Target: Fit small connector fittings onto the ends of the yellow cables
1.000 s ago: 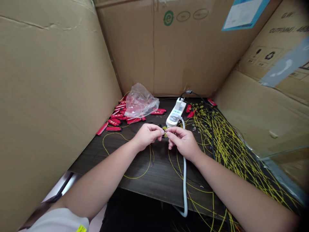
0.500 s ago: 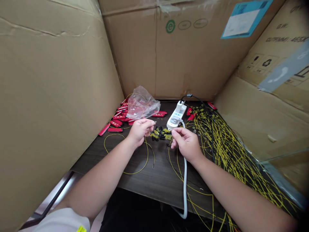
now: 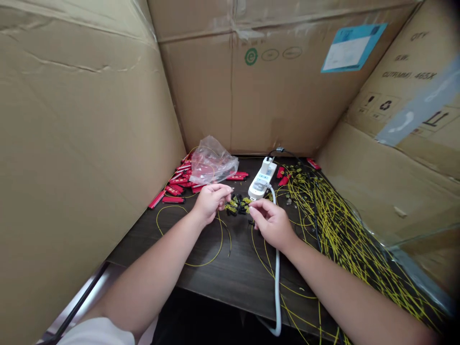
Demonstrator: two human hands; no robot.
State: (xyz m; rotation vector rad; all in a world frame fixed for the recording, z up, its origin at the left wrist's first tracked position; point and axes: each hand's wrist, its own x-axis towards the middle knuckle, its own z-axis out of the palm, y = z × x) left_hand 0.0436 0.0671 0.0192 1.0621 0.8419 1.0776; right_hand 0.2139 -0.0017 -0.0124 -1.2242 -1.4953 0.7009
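My left hand (image 3: 211, 202) is closed in a pinch on a thin yellow cable (image 3: 222, 235), whose small metallic-looking tip pokes out past the thumb and forefinger. The cable loops down over the dark table from below that hand. To its right, my right hand (image 3: 272, 223) also pinches, with thumb and forefinger together; what lies between them is too small to make out. A short gap separates the two hands. Just beyond them lies a small pile of black and yellow connector pieces (image 3: 237, 205).
A white power strip (image 3: 262, 181) with a thick pale cord stands behind my right hand. Red flat pieces (image 3: 173, 190) and a clear plastic bag (image 3: 212, 160) lie back left. Many yellow cables (image 3: 334, 220) cover the table's right side. Cardboard boxes (image 3: 201, 96) enclose three sides.
My right hand has moved slightly left, toward my left hand. The view has tilted up a little, so the scene sits lower. Both hands remain pinched.
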